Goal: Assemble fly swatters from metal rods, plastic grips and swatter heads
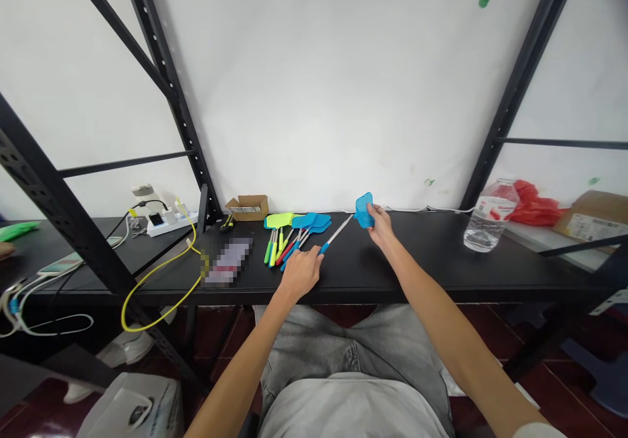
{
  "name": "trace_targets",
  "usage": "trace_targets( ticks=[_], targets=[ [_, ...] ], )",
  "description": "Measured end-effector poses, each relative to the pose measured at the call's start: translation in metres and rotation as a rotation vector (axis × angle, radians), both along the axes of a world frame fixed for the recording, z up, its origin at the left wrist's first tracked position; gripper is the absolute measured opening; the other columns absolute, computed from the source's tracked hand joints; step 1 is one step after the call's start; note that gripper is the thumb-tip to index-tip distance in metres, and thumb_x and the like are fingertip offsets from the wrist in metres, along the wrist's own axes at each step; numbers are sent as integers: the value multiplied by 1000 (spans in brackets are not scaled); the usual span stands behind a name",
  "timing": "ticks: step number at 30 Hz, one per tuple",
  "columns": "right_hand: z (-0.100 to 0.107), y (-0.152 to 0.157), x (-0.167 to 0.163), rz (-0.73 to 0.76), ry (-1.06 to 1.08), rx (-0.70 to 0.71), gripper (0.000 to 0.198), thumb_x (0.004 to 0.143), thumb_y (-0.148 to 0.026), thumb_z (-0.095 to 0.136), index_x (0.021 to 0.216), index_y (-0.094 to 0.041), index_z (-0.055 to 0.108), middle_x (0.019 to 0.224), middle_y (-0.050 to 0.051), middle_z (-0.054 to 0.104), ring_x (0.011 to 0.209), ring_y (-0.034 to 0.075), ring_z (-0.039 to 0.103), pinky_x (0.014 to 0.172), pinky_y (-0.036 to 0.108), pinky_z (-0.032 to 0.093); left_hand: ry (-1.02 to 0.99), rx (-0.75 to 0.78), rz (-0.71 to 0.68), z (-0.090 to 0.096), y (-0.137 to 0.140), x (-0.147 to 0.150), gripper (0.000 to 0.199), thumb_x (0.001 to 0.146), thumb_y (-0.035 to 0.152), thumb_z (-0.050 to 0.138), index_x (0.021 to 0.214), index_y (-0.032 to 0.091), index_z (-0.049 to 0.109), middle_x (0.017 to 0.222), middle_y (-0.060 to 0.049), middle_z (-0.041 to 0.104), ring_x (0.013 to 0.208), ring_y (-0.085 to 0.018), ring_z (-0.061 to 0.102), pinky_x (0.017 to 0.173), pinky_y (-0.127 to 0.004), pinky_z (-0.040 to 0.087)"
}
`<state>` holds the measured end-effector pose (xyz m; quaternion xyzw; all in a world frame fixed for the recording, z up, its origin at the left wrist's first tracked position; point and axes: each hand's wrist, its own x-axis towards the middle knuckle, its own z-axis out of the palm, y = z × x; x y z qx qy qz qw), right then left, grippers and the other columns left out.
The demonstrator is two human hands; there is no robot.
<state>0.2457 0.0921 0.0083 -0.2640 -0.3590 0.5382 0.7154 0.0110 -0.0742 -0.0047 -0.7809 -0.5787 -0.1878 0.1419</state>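
Observation:
A blue fly swatter (364, 210) with a metal rod is stretched between my two hands above the black table. Around its blue handle, my left hand (302, 272) is closed. My right hand (381, 223) pinches the edge of the mesh head between thumb and fingers. The rod's far end meets the head's neck, though I cannot tell how firmly they are joined. Just beyond my left hand lies a pile of fly swatters (279, 219), with blue and yellow-green heads and handles in green, yellow, red and blue. My left hand hides some of those handles.
A small open cardboard box (247, 208) stands by the wall. To the left are a blurred flat item (228, 263), a yellow cable (147, 274) hanging over the edge, and a power strip (171, 223). On the right stands a large water bottle (485, 219) beside a red plastic bag (534, 206).

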Motion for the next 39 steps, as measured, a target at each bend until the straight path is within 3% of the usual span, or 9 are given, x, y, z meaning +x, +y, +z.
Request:
trace_targets(
  ticks=[10,14,20,27,33,39],
  targets=[
    [0,-2,-1,-13,-63,9,58,47,-49,92,84,-23,55,63,-7,58,44,6,47,32,17,23,-3,-15,-9,-1,2,-1,34,103,33,28,112,20,57,86,-7,71,83,-25,65,76,-33,40],
    [0,1,6,-54,12,0,61,45,-50,92,84,-23,54,63,-8,58,44,6,45,32,17,23,-13,-12,0,0,0,0,34,103,34,28,111,20,58,85,-7,71,82,-25,65,76,-34,40],
    [-1,3,8,-42,-35,0,60,49,-48,91,93,-23,60,69,-5,64,49,8,53,35,17,31,-8,-19,-6,0,1,0,35,103,33,27,112,20,58,85,-8,71,81,-25,65,77,-34,41],
    [0,3,13,-82,-102,-4,61,52,-44,90,104,-22,69,89,3,73,67,16,66,47,22,49,1,-19,8,2,-2,1,35,103,33,26,112,21,58,83,-7,69,80,-24,64,77,-33,41],
    [-4,5,18,-179,-241,0,64,54,-47,87,110,-21,72,96,5,74,72,19,67,49,24,50,-3,-61,43,2,-2,1,37,102,34,27,111,19,59,83,-10,68,82,-27,64,74,-34,42],
    [-7,4,21,-174,-336,-4,67,55,-50,85,113,-20,72,99,6,74,70,17,65,46,22,46,23,-91,60,0,0,-1,40,103,36,24,112,19,59,83,-11,67,84,-28,64,71,-33,43]
  ],
)
